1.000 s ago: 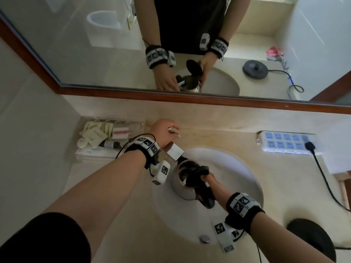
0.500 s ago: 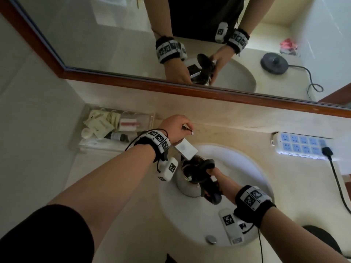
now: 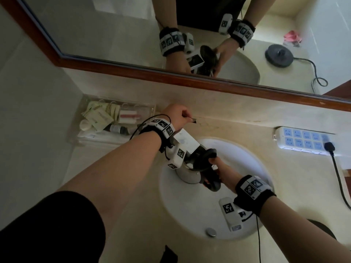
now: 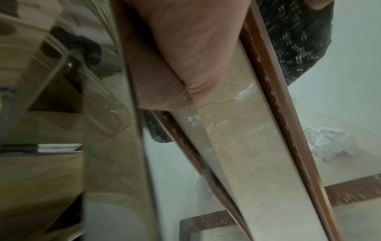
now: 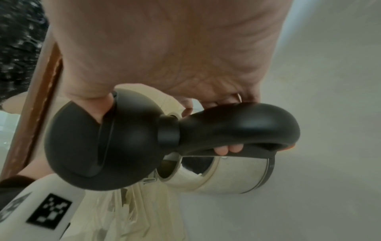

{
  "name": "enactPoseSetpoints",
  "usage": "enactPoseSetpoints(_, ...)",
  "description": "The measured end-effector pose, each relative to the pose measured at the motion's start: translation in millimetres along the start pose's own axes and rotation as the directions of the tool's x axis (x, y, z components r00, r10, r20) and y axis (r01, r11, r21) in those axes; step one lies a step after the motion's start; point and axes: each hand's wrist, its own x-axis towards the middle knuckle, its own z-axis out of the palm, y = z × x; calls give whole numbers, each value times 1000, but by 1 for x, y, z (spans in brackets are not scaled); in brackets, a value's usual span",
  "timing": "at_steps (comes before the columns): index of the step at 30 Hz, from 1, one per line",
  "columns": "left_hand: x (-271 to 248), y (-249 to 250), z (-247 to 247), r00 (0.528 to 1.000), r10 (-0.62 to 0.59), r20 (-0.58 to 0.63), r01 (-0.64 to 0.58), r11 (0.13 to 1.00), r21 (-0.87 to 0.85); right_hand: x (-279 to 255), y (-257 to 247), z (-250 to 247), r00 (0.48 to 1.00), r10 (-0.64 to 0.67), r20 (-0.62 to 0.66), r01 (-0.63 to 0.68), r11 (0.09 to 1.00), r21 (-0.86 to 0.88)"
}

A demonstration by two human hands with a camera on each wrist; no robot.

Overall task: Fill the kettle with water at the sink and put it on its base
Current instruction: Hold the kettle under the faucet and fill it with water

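A steel kettle [image 3: 187, 175] with a black handle [image 3: 209, 182] stands tilted in the white sink [image 3: 237, 164], its black lid [image 3: 202, 158] flipped open. The kettle's mouth sits just under the square chrome spout [image 3: 185, 141]. My right hand [image 3: 222, 172] grips the handle. In the right wrist view its fingers [image 5: 226, 149] curl round the handle [image 5: 237, 128] and the thumb rests against the lid [image 5: 103, 143]. My left hand [image 3: 177, 115] grips the tap's metal lever [image 3: 192, 120] at the back of the counter. I cannot tell whether water runs.
The kettle's dark round base [image 3: 324, 225] lies at the counter's right front, partly behind my right forearm. A blue-and-white power strip [image 3: 303, 140] with a black plug lies right of the sink. A clear tray of toiletries [image 3: 114, 118] sits on the left. A mirror spans the wall.
Both hands keep their holds on the lever and the kettle handle. My head view has shifted, so the sink sits further right and the base shows less.
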Motion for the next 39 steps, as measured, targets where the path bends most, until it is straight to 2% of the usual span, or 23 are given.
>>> enactPoseSetpoints(7,0,1,-1,998,-46,-36,46,999,-2,1,7,0,1000,-23,15,24,999,-32)
enactPoseSetpoints(39,-1,2,-3,997,-33,-69,35,999,18,-7,4,5,998,-53,26,54,998,-29)
